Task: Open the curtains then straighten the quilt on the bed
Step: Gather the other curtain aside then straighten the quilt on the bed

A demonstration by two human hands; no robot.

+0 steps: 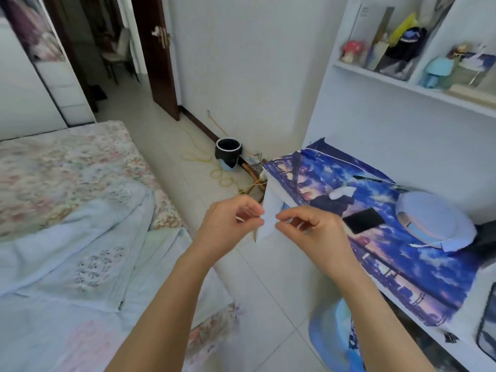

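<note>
The quilt (67, 253) lies rumpled across the near part of the bed (80, 157), pale blue with a small embroidered patch, bunched into long folds and ridges over the floral sheet (53, 167). It looks soft, light and limp — it should give no resistance but also hold no shape, so pulling at one point would only drag a ridge along. My judgement is that it wants taking by an edge or corner with both hands spread apart, then lifting and shaking flat; the edge nearest the floor, by the bed's side, looks the handiest.

Neither hand is on it. The left hand (228, 224) and the right hand (314, 232) hover together over the floor between bed and desk (308, 264), fingertips pinched narrow toward one another. A thin pale strip seems to run between them — possibly a tie or a scrap of paper, though blur and the white desk end behind it make it hard to tell whether either hand truly grips anything.

No curtain or window shows anywhere in view, so whether the curtains are open cannot be judged. The quilt's near end runs off the bottom of the frame, and the bed's head end is cut off at the left. The shelf (402, 84) items are smeared by motion.
</note>
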